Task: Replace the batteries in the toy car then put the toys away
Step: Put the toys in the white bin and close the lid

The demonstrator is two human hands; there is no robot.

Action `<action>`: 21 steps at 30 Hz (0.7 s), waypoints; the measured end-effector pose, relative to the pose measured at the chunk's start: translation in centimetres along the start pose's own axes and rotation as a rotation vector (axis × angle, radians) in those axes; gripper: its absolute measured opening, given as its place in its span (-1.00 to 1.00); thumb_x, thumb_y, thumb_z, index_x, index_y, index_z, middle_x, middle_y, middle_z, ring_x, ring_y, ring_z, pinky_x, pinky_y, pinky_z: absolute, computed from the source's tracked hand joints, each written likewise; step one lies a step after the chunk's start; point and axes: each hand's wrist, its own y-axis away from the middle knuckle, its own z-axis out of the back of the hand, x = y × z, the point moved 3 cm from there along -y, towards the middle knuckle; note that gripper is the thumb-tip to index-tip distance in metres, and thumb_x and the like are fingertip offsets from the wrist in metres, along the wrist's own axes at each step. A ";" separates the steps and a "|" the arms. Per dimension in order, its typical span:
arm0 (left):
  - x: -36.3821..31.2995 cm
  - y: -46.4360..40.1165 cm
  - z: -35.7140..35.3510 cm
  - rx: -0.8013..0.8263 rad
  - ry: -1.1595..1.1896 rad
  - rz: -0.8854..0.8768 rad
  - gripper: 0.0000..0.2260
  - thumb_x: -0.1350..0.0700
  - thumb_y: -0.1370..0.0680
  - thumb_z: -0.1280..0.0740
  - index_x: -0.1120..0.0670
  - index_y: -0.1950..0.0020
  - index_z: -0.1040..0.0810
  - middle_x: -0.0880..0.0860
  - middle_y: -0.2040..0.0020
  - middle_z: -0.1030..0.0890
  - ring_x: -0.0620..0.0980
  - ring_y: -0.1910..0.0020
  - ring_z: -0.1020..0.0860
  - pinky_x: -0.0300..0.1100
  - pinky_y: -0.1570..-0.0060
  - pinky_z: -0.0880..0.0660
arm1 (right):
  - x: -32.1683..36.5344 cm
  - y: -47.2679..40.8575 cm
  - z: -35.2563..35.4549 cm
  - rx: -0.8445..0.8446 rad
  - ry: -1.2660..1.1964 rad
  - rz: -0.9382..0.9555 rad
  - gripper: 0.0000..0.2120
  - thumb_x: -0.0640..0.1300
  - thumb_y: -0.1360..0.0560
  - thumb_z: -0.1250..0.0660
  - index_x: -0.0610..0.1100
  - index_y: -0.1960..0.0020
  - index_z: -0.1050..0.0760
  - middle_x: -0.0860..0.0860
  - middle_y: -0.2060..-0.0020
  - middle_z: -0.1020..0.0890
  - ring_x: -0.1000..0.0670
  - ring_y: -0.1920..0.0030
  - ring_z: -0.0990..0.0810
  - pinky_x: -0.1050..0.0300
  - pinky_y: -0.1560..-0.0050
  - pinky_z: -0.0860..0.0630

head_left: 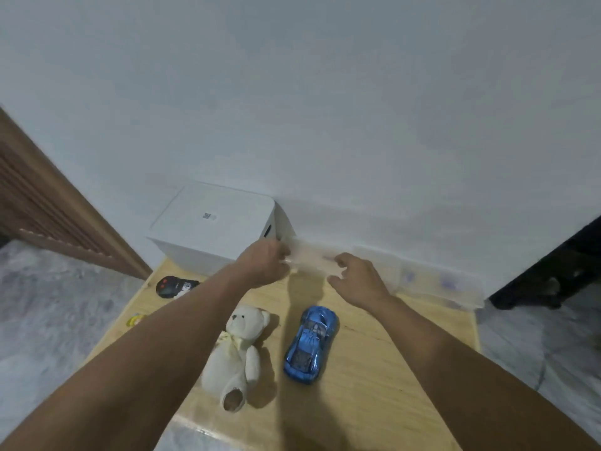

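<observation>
Hands reach past the toy car (311, 345), which lies lengthwise toward the wall behind the right hand (357, 279), its fingers curled loosely by a clear case (310, 258) the left hand (265, 266) grips.

The clear plastic lid (310, 255) between the two hands is smeared by motion blur, so its edges cannot be traced. The left hand (265, 263) covers its near-left end, and that hand's fingers are out of sight. The left forearm hides part of the black remote (175, 285) and most of a small yellow thing (136, 319), too little of it showing to name.
</observation>
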 end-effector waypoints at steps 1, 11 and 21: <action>0.5 0.7 0.1 0.008 0.026 0.002 -0.70 0.06 -0.51 -0.28 0.13 -0.17 -0.63 0.14 -0.11 -0.66 0.14 -0.08 -0.60 -0.02 -0.09 -0.54 | 0.9 0.2 -0.6 0.019 -0.015 0.018 -0.50 -0.06 -0.45 -0.37 -0.07 -0.37 -0.40 -0.03 -0.27 -0.55 -0.07 -0.21 -0.54 0.03 -0.23 -0.47; 7.3 5.6 0.2 0.031 0.086 0.106 -0.89 0.16 -0.44 -0.35 0.12 0.11 -0.66 0.08 0.14 -0.65 0.05 0.11 -0.59 -0.13 0.05 -0.56 | 7.7 0.3 -5.4 0.140 -0.009 0.122 -0.52 -0.08 -0.43 -0.38 -0.12 -0.34 -0.46 -0.03 -0.18 -0.59 -0.05 -0.17 -0.57 0.11 -0.18 -0.48; 16.8 7.3 5.3 -0.570 0.228 0.654 -0.81 0.02 -0.49 -0.26 0.11 0.04 -0.55 0.05 0.13 -0.61 0.07 0.16 -0.57 -0.08 0.16 -0.56 | 14.9 -2.6 -6.1 0.000 -0.274 -0.047 -0.73 -0.13 -0.45 -0.39 -0.29 -0.06 -0.58 -0.15 0.06 -0.66 -0.16 0.02 -0.64 -0.16 0.00 -0.60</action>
